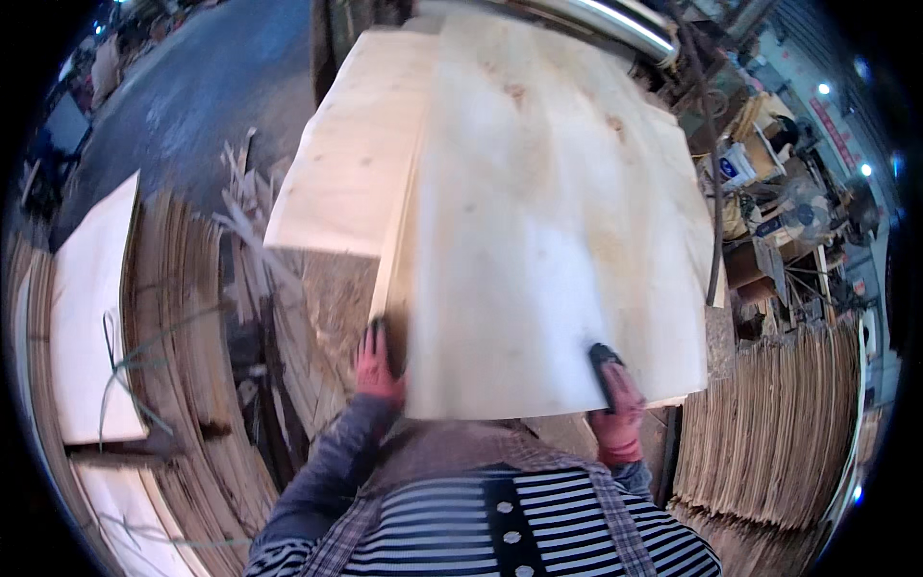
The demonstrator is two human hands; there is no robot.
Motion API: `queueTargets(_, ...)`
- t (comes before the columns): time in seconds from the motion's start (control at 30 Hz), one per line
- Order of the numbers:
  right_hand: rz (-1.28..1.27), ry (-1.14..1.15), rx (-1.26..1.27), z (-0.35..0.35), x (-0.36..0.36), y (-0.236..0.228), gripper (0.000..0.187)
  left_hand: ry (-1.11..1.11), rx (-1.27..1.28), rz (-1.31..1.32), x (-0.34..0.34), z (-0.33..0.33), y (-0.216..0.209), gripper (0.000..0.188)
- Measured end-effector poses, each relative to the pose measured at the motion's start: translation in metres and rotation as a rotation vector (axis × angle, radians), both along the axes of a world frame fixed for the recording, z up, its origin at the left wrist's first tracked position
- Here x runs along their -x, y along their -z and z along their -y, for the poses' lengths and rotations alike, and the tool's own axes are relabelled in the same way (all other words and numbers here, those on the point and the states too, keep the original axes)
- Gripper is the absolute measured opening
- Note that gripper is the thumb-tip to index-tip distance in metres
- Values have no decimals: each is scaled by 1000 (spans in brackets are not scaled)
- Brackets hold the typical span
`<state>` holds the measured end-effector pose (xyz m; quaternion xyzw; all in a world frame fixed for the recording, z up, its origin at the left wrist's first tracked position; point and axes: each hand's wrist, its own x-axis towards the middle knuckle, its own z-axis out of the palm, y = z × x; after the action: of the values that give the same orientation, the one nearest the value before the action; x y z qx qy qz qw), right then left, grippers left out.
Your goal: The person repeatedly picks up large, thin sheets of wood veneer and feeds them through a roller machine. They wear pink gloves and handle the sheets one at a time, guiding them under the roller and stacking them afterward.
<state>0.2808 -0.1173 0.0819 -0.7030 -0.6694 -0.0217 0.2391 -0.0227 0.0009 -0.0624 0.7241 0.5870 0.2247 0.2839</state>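
A large pale wood veneer sheet (548, 250), slightly blurred, lies in front of me on top of other sheets. My left hand (380, 367), in a red glove with dark fingertips, is at the sheet's near left edge. Its fingers are stretched out and apart, pointing away from me. My right hand (618, 399), gloved alike, rests on the near right part of the sheet with its dark-tipped fingers extended over the top face. Whether its thumb goes under the edge is hidden. Another veneer sheet (351, 144) sticks out beneath on the left.
Tall stacks of veneer (183, 317) stand on the left, some tied with greenish cord. Another veneer stack (769, 433) stands at right. Wood scraps (255, 207) lie left of the sheets. A bright metal roller or bar (625, 24) crosses the far end; a fan (806, 213) stands among clutter at right.
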Motion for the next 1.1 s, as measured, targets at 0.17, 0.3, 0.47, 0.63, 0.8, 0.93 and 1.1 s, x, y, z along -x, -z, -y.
queueTargets(0.17,3,-25,165,-71,-11,29,60,-130,-150,0,-17,12,29,77)
queueTargets(0.3,5,-62,141,-139,-26,55,58,-104,-235,-38,-15,11,28,74)
queueTargets(0.47,56,-7,38,-243,-57,75,58,-112,-224,-109,-17,11,21,70)
queueTargets(0.63,178,91,19,-347,-98,87,57,-88,-255,-24,-14,9,26,65)
queueTargets(0.8,206,81,-72,-340,-64,70,57,-21,-221,44,-3,0,19,62)
queueTargets(0.93,70,-183,64,-244,-13,64,56,-14,-224,12,-2,-3,5,58)
queueTargets(1.1,70,-199,160,-121,-5,66,65,16,-110,-54,0,-1,-7,58)
